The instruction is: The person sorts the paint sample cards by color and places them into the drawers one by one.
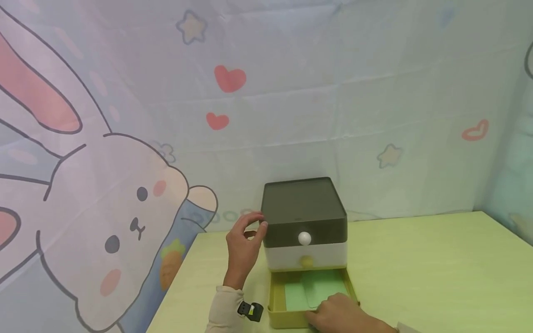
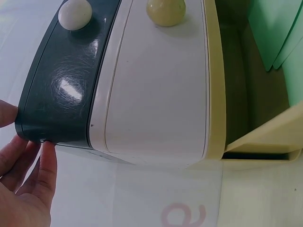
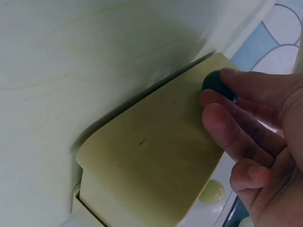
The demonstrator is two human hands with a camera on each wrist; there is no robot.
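A small drawer unit (image 1: 304, 201) with a dark top drawer, a white middle drawer (image 2: 156, 90) and a yellow bottom drawer (image 1: 287, 319) stands on the table. The bottom drawer is pulled out and holds light green sheets (image 1: 325, 286). My right hand (image 1: 339, 314) pinches the bottom drawer's dark green knob (image 3: 218, 85) between thumb and fingers. At the unit's upper left front corner, my left hand (image 1: 243, 247) grips the dark edge, with fingertips (image 2: 47, 151) against its side. The dark drawer has a white knob (image 2: 75, 14); the middle one's knob (image 2: 165, 10) is yellow.
The yellow-green tabletop (image 1: 429, 259) extends on both sides of the unit. Behind it hangs a pale cloth backdrop (image 1: 291, 115) printed with hearts, stars and a large rabbit (image 1: 125, 208). A black strap device (image 1: 251, 311) sits at the left wrist.
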